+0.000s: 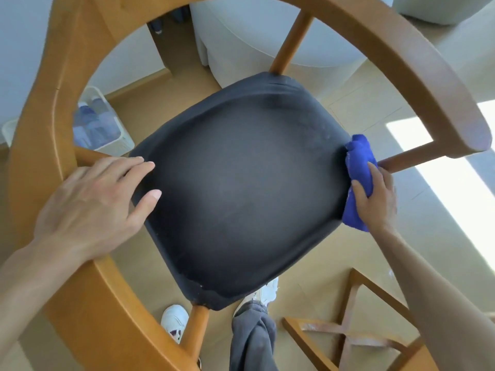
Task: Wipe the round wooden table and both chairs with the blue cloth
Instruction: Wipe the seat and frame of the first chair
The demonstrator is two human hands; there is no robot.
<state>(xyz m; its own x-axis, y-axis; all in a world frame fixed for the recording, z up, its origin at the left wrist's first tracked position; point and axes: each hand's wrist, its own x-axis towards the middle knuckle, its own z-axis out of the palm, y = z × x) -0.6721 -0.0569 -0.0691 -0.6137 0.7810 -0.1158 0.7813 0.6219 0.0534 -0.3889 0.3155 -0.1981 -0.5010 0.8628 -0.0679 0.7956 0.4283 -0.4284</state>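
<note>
Your right hand [375, 194] grips the blue cloth [359, 167], fingers [360, 191] curled round the bunched wad, and presses it against the right edge of the chair's dark seat [241, 183], just beside the wooden strut that runs out to the armrest. Your left hand [88, 204] lies flat on the curved wooden back rail [40, 129], fingers spread and relaxed, the tips reaching over onto the seat's left edge.

You look to be working round the side of the seat on one chair; the table's cross-shaped base [348, 330] sits at lower right, its top out of view, so how far along the rest is cannot be told.

Watch for these:
- The cloth is balled up, so only a narrow patch meets the edge, and you may leave strips unwiped.
- Pale specks show along the seat's front corner [201, 287]; they are easy to skip.
- Pushing hard sideways could slide or twist the chair if your left hand is only resting lightly.
- Your shoes [174, 319] stand close to the front leg, so a shifting chair could catch a foot.
</note>
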